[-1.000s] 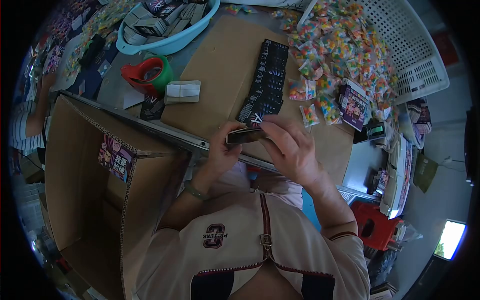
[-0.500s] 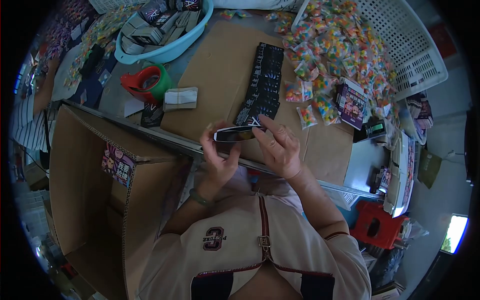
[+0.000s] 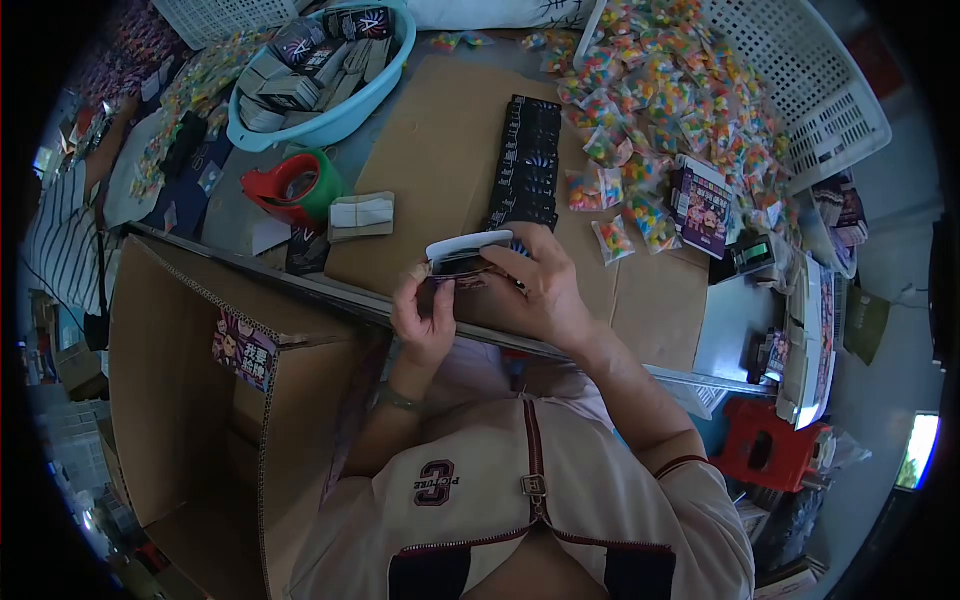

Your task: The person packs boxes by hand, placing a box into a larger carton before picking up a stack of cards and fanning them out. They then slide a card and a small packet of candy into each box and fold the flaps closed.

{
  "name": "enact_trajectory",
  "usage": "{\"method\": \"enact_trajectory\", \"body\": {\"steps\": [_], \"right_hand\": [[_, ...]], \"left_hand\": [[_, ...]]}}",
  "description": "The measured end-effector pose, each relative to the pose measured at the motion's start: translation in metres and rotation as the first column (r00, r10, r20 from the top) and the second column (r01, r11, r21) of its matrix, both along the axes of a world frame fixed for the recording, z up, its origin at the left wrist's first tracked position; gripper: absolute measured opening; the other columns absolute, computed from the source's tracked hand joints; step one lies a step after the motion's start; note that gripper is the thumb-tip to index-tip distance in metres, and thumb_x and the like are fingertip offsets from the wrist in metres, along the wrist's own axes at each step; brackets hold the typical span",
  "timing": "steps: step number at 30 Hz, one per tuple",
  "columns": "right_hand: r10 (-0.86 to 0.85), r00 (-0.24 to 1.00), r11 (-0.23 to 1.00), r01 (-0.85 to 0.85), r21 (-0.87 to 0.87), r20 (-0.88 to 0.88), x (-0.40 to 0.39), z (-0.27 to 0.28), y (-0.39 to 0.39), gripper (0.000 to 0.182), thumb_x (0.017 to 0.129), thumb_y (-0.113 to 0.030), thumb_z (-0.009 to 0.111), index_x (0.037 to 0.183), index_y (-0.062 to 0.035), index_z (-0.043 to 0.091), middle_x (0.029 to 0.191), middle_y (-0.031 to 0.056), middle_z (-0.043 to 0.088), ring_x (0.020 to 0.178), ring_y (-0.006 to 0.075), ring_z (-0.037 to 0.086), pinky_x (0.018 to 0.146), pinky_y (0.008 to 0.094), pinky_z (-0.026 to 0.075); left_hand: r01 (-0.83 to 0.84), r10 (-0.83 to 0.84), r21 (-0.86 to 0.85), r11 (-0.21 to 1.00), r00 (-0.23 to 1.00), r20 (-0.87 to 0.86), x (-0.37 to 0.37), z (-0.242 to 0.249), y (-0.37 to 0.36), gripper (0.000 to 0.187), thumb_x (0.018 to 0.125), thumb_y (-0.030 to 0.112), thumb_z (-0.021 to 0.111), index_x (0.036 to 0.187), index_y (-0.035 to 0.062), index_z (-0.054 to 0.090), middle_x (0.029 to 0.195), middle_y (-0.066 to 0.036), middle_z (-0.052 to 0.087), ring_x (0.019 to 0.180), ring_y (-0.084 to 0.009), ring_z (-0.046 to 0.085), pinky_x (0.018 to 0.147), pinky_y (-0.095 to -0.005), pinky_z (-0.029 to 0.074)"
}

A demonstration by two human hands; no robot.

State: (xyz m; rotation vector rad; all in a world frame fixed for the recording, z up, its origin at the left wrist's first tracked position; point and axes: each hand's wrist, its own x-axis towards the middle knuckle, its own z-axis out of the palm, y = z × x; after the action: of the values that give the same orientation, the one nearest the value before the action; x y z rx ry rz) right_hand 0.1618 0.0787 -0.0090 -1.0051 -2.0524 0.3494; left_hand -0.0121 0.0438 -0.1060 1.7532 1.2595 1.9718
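Observation:
A small printed box (image 3: 462,243) with its white flap raised is held above the near edge of the table, dark contents showing in its mouth. My left hand (image 3: 425,312) pinches the box's left end between thumb and fingers. At the right end, my right hand (image 3: 548,285) is closed, fingertips at the mouth; whether a black packet is also in them is hidden. Just beyond lies an overlapping row of black printed packets (image 3: 528,160) on a flat cardboard sheet (image 3: 430,130). A stack of white cards (image 3: 361,214) sits left of the row.
Colourful candy bags (image 3: 660,120) heap at right beside a white basket (image 3: 800,80). A purple box (image 3: 700,207) lies near them. A blue basin (image 3: 330,130) of packets and a red-green tape roll (image 3: 300,188) are left. An open carton (image 3: 190,380) stands below; another person's striped sleeve (image 3: 65,215) is far left.
The box has tilted so its raised white flap and dark inside show. My right hand has closed in on its right end, and my left hand has shifted slightly lower on it.

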Motion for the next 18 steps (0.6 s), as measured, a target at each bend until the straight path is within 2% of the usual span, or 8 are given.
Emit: {"method": "enact_trajectory", "body": {"steps": [2, 4, 8, 10, 13, 15, 17, 18], "right_hand": [[-0.009, 0.987, 0.999, 0.003, -0.04, -0.163, -0.007, -0.011, -0.008, 0.027, 0.073, -0.007, 0.077, 0.098, -0.0065, 0.067, 0.105, 0.0141, 0.061, 0.085, 0.0303, 0.064, 0.071, 0.038, 0.054], [-0.204, 0.843, 0.949, 0.046, -0.311, -0.498, -0.013, -0.012, -0.019, 0.024, 0.073, -0.005, 0.077, 0.095, -0.0043, 0.067, 0.109, 0.0165, 0.063, 0.085, 0.0322, 0.066, 0.073, 0.0378, 0.055], [-0.162, 0.892, 0.98, 0.095, -0.175, -0.422, -0.005, -0.033, -0.018, 0.028, 0.071, -0.001, 0.08, 0.095, -0.0031, 0.064, 0.109, 0.0162, 0.065, 0.087, 0.0272, 0.067, 0.072, 0.0322, 0.055], [-0.033, 0.978, 0.998, 0.043, 0.045, -0.206, 0.002, -0.028, -0.015, 0.032, 0.073, 0.001, 0.078, 0.1, -0.0029, 0.062, 0.106, 0.0162, 0.066, 0.088, 0.0286, 0.068, 0.074, 0.0322, 0.055], [0.084, 0.995, 0.987, -0.076, 0.143, -0.053, 0.017, -0.008, -0.011, 0.03, 0.074, 0.002, 0.076, 0.099, -0.0024, 0.063, 0.106, 0.0156, 0.067, 0.086, 0.0291, 0.068, 0.075, 0.0337, 0.056], [0.036, 0.987, 0.999, -0.036, 0.005, -0.154, 0.016, -0.014, -0.022, 0.027, 0.073, 0.002, 0.076, 0.098, -0.0023, 0.064, 0.106, 0.0156, 0.067, 0.087, 0.0293, 0.068, 0.075, 0.0345, 0.056], [-0.029, 0.968, 0.991, -0.005, -0.135, -0.249, 0.016, -0.016, -0.025, 0.025, 0.073, 0.002, 0.075, 0.096, -0.0022, 0.066, 0.107, 0.0156, 0.067, 0.087, 0.0295, 0.068, 0.075, 0.0352, 0.056], [0.011, 0.975, 0.993, -0.037, -0.112, -0.224, 0.018, -0.014, -0.022, 0.026, 0.072, 0.001, 0.075, 0.096, -0.0019, 0.066, 0.107, 0.0158, 0.067, 0.087, 0.0299, 0.068, 0.074, 0.0356, 0.056]], "left_hand": [[0.058, -0.06, -0.018, 0.998, 0.993, -0.105, -0.004, 0.021, -0.001, 0.034, 0.086, -0.004, 0.066, 0.117, -0.0005, 0.053, 0.107, -0.022, 0.063, 0.097, -0.0304, 0.064, 0.084, -0.0364, 0.051], [0.087, -0.091, -0.035, 0.996, 0.988, -0.127, -0.005, 0.038, 0.0, 0.03, 0.085, -0.004, 0.066, 0.113, -0.0008, 0.056, 0.105, -0.021, 0.063, 0.094, -0.031, 0.064, 0.082, -0.036, 0.051], [0.167, -0.18, -0.12, 0.979, 0.978, -0.108, -0.015, 0.045, 0.004, 0.022, 0.084, -0.003, 0.066, 0.106, -0.0019, 0.061, 0.103, -0.019, 0.064, 0.088, -0.0297, 0.064, 0.078, -0.0345, 0.051], [0.133, -0.147, -0.091, 0.987, 0.974, -0.174, -0.016, 0.058, 0.008, 0.021, 0.084, -0.002, 0.066, 0.105, -0.0018, 0.062, 0.104, -0.018, 0.064, 0.086, -0.028, 0.063, 0.077, -0.0331, 0.051], [0.171, -0.19, -0.102, 0.98, 0.956, -0.223, -0.023, 0.064, 0.014, 0.019, 0.084, -0.001, 0.066, 0.103, -0.0013, 0.063, 0.103, -0.016, 0.064, 0.083, -0.0247, 0.062, 0.074, -0.0304, 0.05], [0.239, -0.265, -0.144, 0.96, 0.942, -0.206, -0.023, 0.064, 0.01, 0.018, 0.084, -0.001, 0.066, 0.102, -0.0008, 0.064, 0.103, -0.015, 0.065, 0.083, -0.023, 0.062, 0.073, -0.0291, 0.05], [0.307, -0.244, -0.36, 0.881, 0.946, 0.211, -0.018, 0.064, 0.0, 0.013, 0.084, -0.001, 0.067, 0.097, -0.0003, 0.066, 0.099, -0.012, 0.066, 0.08, -0.0204, 0.062, 0.069, -0.0282, 0.049], [0.313, -0.25, -0.363, 0.878, 0.945, 0.209, -0.022, 0.068, 0.001, 0.013, 0.084, -0.001, 0.067, 0.097, -0.0003, 0.066, 0.099, -0.012, 0.066, 0.08, -0.0204, 0.062, 0.069, -0.0282, 0.049]]}}
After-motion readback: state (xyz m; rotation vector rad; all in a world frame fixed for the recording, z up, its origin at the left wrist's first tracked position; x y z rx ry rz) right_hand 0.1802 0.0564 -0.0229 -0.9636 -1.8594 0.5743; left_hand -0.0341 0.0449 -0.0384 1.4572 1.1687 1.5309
